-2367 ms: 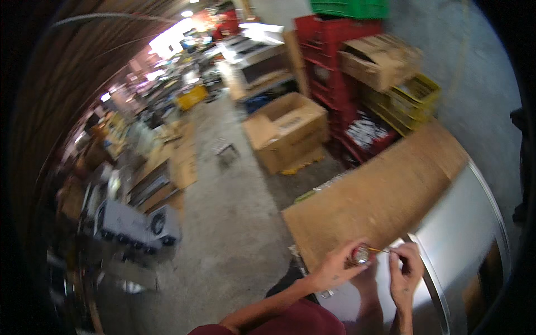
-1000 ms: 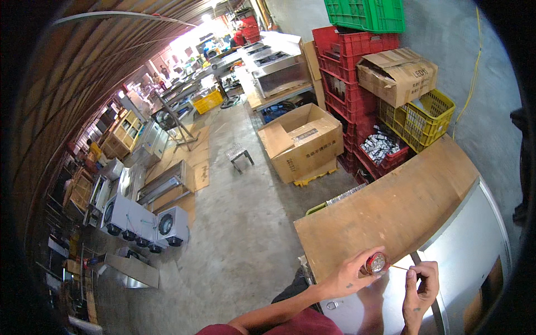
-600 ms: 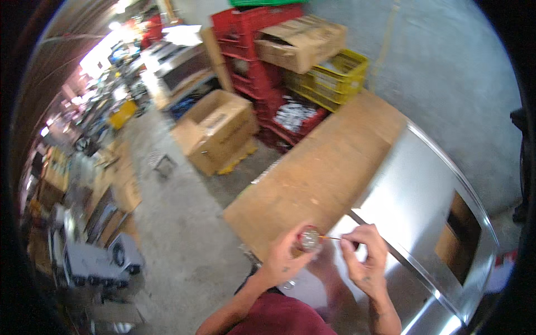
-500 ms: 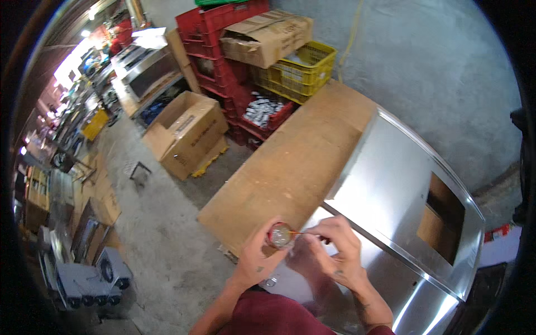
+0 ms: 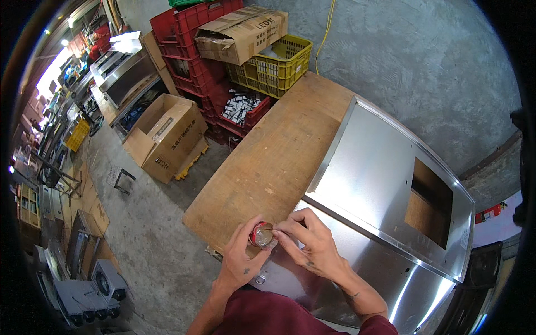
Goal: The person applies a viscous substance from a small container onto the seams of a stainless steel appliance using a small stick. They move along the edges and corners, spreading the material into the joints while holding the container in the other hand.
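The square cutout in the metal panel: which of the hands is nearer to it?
Right. The right hand lies over the metal panel, on the square cutout's side; the left hand is farther, at the wooden bench's edge.

Both forearms come in from the lower edge and meet in front of the chest, both wearing dark red sleeves. The left hand [image 5: 241, 258] is curled, its fingers [image 5: 252, 226] wrapped around a small round thing — thumb up beside it. The right hand [image 5: 310, 247] lies just beside, palm down, its fingers [image 5: 286, 229] bent and pinching at the same thing — the wrist a little raised.
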